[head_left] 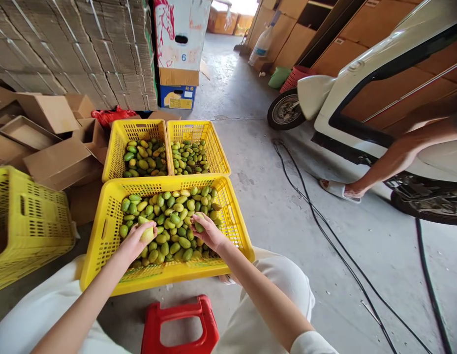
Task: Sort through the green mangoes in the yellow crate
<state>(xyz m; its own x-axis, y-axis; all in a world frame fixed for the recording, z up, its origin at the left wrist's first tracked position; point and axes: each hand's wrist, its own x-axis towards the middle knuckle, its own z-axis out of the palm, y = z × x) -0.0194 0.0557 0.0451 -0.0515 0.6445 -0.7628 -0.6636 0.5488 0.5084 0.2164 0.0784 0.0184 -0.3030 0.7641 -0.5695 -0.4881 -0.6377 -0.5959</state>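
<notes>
A large yellow plastic crate [99, 246] stands in front of me, with many green and yellowish mangoes [172, 216] heaped in it. Over the left part of the heap, my left hand [137, 238] is closed around a pale yellow-green mango [148, 233]. On the right side, my right hand [209, 232] grips a green mango [198, 225], partly covered by the fingers. Behind the large crate, two smaller yellow crates sit side by side. The left one [115, 147] and the right one [217, 142] both contain mangoes.
A red stool [209, 324] is between my knees. Cardboard boxes [58, 157] and another yellow crate [40, 216] lie left. Black cables [317, 211] cross the floor at right, near a white scooter [324, 98] and a person's leg [390, 164]. Stacked cartons [182, 39] stand behind.
</notes>
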